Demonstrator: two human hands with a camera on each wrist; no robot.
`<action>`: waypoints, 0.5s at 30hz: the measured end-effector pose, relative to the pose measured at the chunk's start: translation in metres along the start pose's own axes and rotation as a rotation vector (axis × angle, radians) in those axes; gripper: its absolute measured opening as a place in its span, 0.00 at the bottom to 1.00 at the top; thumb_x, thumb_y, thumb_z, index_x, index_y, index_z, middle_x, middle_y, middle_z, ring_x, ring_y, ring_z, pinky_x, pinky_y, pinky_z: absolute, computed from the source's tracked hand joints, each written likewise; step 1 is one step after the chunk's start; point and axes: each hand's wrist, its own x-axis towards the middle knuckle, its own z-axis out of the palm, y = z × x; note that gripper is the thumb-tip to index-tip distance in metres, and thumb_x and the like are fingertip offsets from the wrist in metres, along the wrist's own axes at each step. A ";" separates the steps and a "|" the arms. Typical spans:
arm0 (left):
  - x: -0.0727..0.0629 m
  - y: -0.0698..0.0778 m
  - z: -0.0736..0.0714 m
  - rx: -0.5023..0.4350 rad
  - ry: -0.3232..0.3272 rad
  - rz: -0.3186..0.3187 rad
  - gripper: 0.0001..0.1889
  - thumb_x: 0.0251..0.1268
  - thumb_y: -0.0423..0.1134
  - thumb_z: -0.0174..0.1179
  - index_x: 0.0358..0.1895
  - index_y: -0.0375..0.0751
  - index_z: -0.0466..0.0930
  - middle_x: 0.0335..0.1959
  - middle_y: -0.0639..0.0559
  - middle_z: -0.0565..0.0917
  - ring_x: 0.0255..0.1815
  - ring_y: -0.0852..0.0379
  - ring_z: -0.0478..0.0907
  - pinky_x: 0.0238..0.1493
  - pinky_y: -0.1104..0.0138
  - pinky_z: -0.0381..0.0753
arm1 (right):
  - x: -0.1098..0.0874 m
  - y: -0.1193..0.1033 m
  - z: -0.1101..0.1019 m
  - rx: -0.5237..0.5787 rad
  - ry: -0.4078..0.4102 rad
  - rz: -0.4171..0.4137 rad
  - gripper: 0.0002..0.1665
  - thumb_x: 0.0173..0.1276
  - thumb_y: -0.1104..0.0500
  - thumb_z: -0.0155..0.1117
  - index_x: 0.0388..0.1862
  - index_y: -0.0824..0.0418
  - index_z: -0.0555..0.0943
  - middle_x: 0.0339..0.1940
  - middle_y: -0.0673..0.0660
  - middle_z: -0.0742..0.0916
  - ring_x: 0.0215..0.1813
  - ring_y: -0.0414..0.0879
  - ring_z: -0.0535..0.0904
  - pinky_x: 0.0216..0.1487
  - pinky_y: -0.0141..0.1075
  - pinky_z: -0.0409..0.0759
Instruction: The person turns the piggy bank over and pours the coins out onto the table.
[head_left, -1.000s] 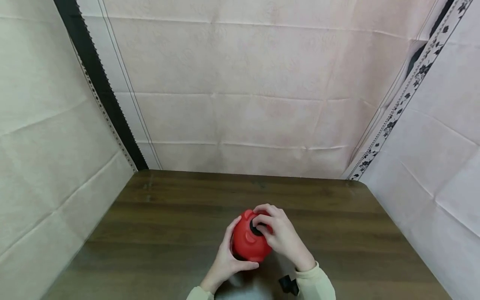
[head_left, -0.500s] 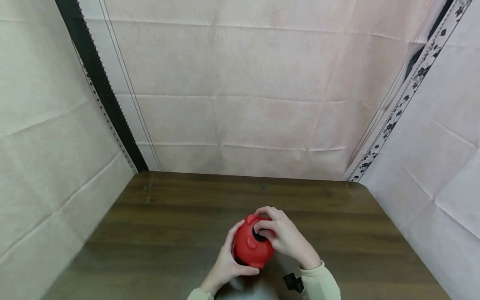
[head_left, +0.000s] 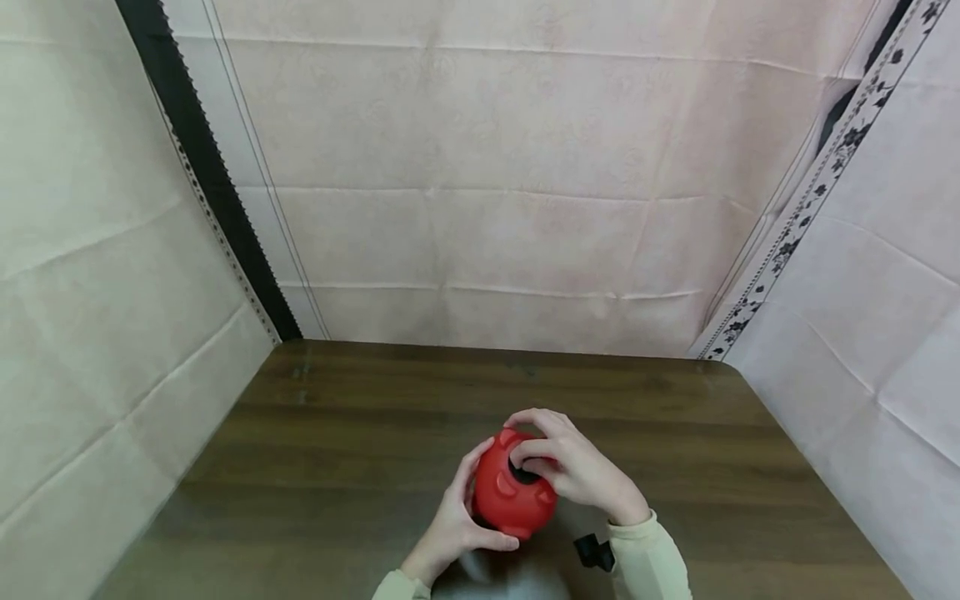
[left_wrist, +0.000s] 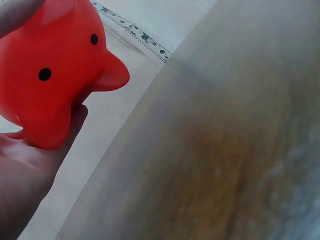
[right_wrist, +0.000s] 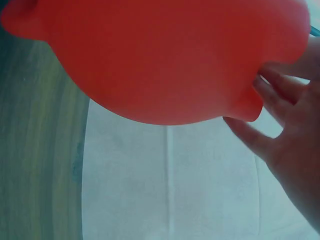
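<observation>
A round red piggy bank (head_left: 497, 500) with stubby feet is held above the table, its underside turned up. My left hand (head_left: 459, 518) cups it from the left, thumb below and fingers along its far side. Thumb and index finger of my right hand (head_left: 581, 471) pinch at the round black plug (head_left: 521, 474) in the underside, while other fingers reach over the far edge. The fingers partly hide the plug. Two black eye dots mark the red body (left_wrist: 75, 55) in the left wrist view. My right fingers bend close around a foot (right_wrist: 247, 105) in the right wrist view.
The dark wooden table (head_left: 360, 433) extends around the hands. Pale creased cloth walls (head_left: 480, 242) rise behind and at both sides. A small black device (head_left: 592, 552) is at the right wrist, by the light sleeve (head_left: 651, 558).
The piggy bank and both hands have shifted slightly right and toward me. My right fingers stay at the black plug, and the left grip looks the same.
</observation>
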 end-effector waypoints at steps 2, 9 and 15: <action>0.000 0.000 0.000 -0.006 -0.014 -0.006 0.56 0.42 0.29 0.76 0.75 0.59 0.50 0.73 0.48 0.62 0.67 0.60 0.68 0.62 0.69 0.75 | -0.001 0.001 -0.001 0.006 -0.012 -0.013 0.12 0.57 0.68 0.71 0.30 0.49 0.84 0.57 0.52 0.79 0.61 0.47 0.71 0.57 0.50 0.77; 0.000 -0.001 -0.001 -0.039 -0.052 -0.040 0.56 0.44 0.28 0.74 0.75 0.59 0.49 0.74 0.47 0.60 0.68 0.59 0.67 0.63 0.68 0.75 | -0.003 0.005 -0.002 0.032 -0.051 -0.047 0.11 0.59 0.68 0.68 0.32 0.51 0.85 0.57 0.53 0.79 0.60 0.47 0.72 0.57 0.49 0.78; 0.001 -0.001 0.000 -0.055 -0.035 -0.080 0.56 0.45 0.28 0.73 0.75 0.64 0.49 0.74 0.49 0.60 0.68 0.58 0.68 0.63 0.66 0.75 | -0.006 0.002 0.000 -0.009 -0.039 0.017 0.09 0.61 0.65 0.68 0.34 0.49 0.83 0.60 0.52 0.79 0.62 0.46 0.72 0.59 0.50 0.75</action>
